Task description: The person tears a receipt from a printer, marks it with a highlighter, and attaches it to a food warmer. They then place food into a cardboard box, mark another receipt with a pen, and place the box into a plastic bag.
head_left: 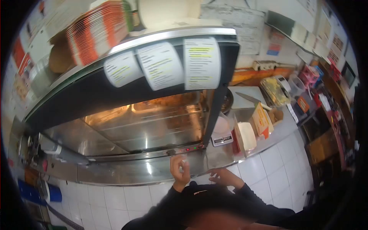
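Left hand [180, 169] curled, contents unclear | right hand [225, 177] near counter [134, 173]

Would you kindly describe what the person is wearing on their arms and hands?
Both arms are covered by long, dark, seemingly black sleeves: the left sleeve and right sleeve end at the wrists. The left hand and right hand are bare, without gloves. The picture is too blurred to show rings or other small items.
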The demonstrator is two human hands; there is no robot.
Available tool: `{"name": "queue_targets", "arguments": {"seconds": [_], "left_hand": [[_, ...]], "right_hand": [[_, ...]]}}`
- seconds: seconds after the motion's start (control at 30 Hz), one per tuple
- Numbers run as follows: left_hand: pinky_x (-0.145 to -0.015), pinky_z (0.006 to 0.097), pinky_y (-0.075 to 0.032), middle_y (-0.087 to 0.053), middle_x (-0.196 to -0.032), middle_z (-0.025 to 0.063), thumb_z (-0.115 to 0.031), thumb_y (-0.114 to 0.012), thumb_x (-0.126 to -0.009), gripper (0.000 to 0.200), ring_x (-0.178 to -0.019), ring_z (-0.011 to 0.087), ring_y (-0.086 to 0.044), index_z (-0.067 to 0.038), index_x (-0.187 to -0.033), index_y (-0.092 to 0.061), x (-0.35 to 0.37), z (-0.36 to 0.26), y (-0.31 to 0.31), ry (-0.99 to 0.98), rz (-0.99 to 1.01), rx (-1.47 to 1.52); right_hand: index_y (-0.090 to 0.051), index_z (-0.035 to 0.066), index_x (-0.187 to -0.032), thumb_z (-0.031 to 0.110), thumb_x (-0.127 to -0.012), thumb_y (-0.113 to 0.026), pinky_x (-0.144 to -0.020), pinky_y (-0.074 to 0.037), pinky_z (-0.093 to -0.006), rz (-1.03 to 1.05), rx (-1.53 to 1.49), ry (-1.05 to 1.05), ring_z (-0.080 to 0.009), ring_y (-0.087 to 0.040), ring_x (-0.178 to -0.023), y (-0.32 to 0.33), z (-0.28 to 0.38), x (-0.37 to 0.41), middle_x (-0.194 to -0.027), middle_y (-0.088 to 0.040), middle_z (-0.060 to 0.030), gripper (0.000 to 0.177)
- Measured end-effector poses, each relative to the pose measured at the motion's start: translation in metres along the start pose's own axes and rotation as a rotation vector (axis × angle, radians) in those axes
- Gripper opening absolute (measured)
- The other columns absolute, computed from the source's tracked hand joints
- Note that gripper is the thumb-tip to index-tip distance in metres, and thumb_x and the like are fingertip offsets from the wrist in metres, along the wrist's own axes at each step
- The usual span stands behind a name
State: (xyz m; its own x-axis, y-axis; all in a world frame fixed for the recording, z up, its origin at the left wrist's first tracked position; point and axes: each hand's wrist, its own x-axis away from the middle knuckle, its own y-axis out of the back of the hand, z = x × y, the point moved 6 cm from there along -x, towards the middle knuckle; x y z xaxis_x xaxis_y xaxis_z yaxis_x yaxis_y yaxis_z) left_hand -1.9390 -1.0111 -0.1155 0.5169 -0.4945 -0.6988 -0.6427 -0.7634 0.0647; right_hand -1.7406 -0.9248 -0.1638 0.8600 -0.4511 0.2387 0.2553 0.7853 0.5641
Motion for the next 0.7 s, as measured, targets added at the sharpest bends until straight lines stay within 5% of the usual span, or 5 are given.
{"name": "queue_targets", "arguments": {"seconds": [0.07,0.2,0.37,0.5,0.7], "left_hand": [[-0.056,0.0204,-0.041,-0.052,-0.102,0.0117,-0.005,-0.060,-0.088,0.018,-0.064,0.0081,-0.047,-0.001,-0.105,-0.057,0.028,0.007,-0.010,0.178,0.039,0.109],[-0.051,0.0223,-0.034,-0.058,-0.084,0.0068,-0.007,-0.061,-0.087,0.011,-0.058,0.0087,-0.044,-0.001,-0.095,-0.062,0.029,0.006,-0.016,0.172,0.136,0.118],[-0.050,0.0197,-0.038,-0.055,-0.085,0.0038,-0.006,-0.058,-0.091,0.012,-0.060,0.0066,-0.047,-0.001,-0.101,-0.060,0.004,0.026,0.000,0.110,0.225,-0.012],[-0.050,0.0221,-0.032,-0.054,-0.076,0.0015,-0.008,-0.060,-0.089,0.012,-0.058,0.0058,-0.042,-0.001,-0.098,-0.063,-0.002,0.032,-0.009,0.181,0.130,0.027],[-0.063,0.0221,-0.046,-0.063,-0.089,0.0055,-0.014,-0.061,-0.092,0.016,-0.073,0.0109,-0.058,-0.001,-0.101,-0.064,0.015,0.029,-0.084,0.347,0.364,0.028]], "right_hand": [[-0.059,0.012,-0.122,0.032,-0.089,-0.063,-0.085,-0.050,-0.0413,0.004,0.027,-0.018,-0.0337,-0.063,-0.099,-0.004,-0.013,0.000,-0.107,-0.067,-0.0147,0.038],[-0.059,0.007,-0.121,0.029,-0.089,-0.062,-0.084,-0.050,-0.0430,-0.063,0.108,0.076,-0.0346,-0.064,-0.097,-0.005,-0.012,-0.003,-0.108,-0.066,-0.0163,0.039],[-0.057,0.007,-0.124,0.027,-0.089,-0.062,-0.087,-0.049,-0.0430,-0.065,0.091,0.024,-0.0370,-0.062,-0.099,0.003,-0.010,-0.001,-0.111,-0.065,-0.0170,0.041],[-0.059,0.009,-0.118,0.025,-0.087,-0.064,-0.078,-0.050,-0.0429,-0.144,0.016,0.072,-0.0334,-0.065,-0.091,0.009,-0.024,0.011,-0.096,-0.067,-0.0149,0.035],[-0.057,0.005,-0.124,0.023,-0.087,-0.064,-0.084,-0.050,-0.0387,-0.156,-0.058,0.014,-0.0333,-0.063,-0.092,0.053,-0.057,0.032,-0.102,-0.066,-0.0158,0.041]]}}
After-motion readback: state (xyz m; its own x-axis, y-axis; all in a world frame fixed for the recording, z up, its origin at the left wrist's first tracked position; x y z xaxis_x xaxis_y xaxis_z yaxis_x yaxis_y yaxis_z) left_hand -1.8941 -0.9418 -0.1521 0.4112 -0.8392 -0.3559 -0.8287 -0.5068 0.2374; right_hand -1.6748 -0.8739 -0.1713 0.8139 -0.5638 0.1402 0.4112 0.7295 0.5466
